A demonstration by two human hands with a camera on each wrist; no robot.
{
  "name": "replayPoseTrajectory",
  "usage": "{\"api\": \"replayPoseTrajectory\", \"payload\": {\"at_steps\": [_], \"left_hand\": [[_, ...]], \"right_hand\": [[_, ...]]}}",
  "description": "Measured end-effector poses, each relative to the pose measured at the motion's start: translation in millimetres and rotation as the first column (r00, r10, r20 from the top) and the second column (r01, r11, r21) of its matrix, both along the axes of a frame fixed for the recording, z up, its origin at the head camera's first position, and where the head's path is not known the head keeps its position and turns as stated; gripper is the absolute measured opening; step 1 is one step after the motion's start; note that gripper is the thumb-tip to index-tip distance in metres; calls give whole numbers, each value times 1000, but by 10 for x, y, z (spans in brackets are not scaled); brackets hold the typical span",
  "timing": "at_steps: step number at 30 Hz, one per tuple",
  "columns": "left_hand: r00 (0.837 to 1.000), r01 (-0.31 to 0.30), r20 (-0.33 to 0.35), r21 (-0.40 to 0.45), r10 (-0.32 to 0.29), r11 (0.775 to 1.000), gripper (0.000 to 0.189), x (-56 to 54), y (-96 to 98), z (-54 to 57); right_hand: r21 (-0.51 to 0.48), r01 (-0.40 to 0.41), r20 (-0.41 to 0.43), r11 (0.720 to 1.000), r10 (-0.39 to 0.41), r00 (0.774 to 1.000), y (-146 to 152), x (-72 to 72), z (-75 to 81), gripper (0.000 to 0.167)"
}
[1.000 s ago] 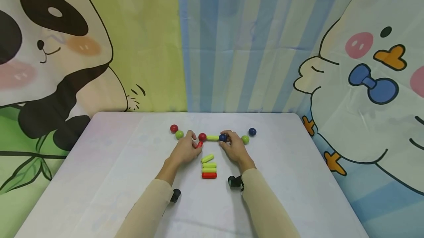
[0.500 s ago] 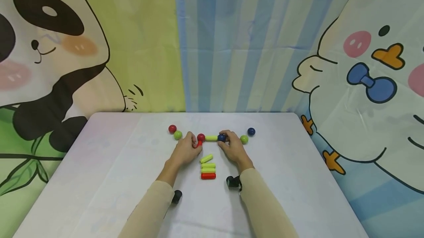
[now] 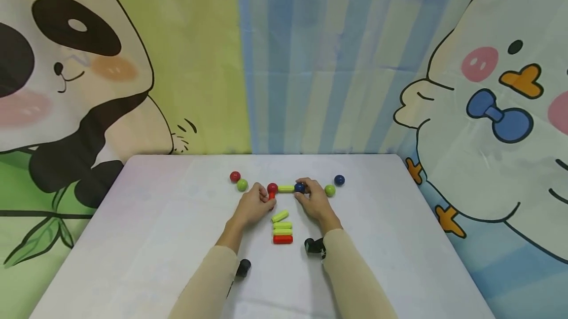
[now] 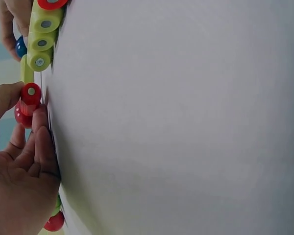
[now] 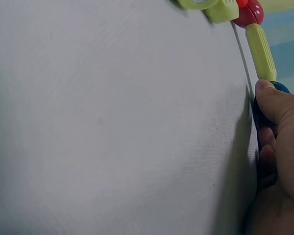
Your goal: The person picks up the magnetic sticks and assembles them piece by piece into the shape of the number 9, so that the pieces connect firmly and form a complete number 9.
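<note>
My left hand (image 3: 253, 205) pinches a short red rod (image 4: 31, 91) between thumb and fingers. One end of that rod meets a red ball (image 3: 272, 188), and the other end points toward me, showing a round pale centre in the left wrist view. From the red ball a yellow-green rod (image 3: 286, 189) runs right to a dark blue ball (image 3: 299, 188), forming one row. My right hand (image 3: 316, 201) grips the blue ball with thumb and fingers, covering part of it. In the right wrist view the ribbed yellow-green rod (image 5: 261, 53) meets the blue ball by my thumb.
Below the joined row lie several yellow-green rods (image 3: 282, 225) and a red rod (image 3: 282, 239), stacked in a column. A red ball (image 3: 235, 176) and green ball (image 3: 241, 185) sit left; a green ball (image 3: 330, 190) and blue ball (image 3: 339, 180) sit right. The white table (image 3: 146, 240) meets a cartoon-printed backdrop.
The red rod in my left hand has swung from a slant to nearly straight toward me below the red ball. My right hand keeps its hold on the blue ball. The head view has shifted slightly.
</note>
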State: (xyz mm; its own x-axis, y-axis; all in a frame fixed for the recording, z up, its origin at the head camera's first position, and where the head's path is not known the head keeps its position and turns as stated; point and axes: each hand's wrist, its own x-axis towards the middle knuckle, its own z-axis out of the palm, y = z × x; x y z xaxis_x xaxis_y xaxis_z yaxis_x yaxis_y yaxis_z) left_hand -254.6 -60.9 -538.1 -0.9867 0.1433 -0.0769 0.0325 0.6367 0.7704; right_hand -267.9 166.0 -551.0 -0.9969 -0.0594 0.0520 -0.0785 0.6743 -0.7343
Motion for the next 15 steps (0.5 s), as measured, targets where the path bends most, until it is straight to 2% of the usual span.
{"api": "replayPoseTrajectory", "payload": {"at_steps": [6, 15], "left_hand": [[1000, 3, 28, 23, -4, 1000, 31, -19, 28, -56], [999, -14, 36, 64, 12, 998, 31, -27, 3, -50]], "right_hand": [[15, -7, -20, 1000, 7, 1000, 41, -4, -38, 39], [-3, -2, -16, 1000, 2, 1000, 11, -12, -55, 40]]}}
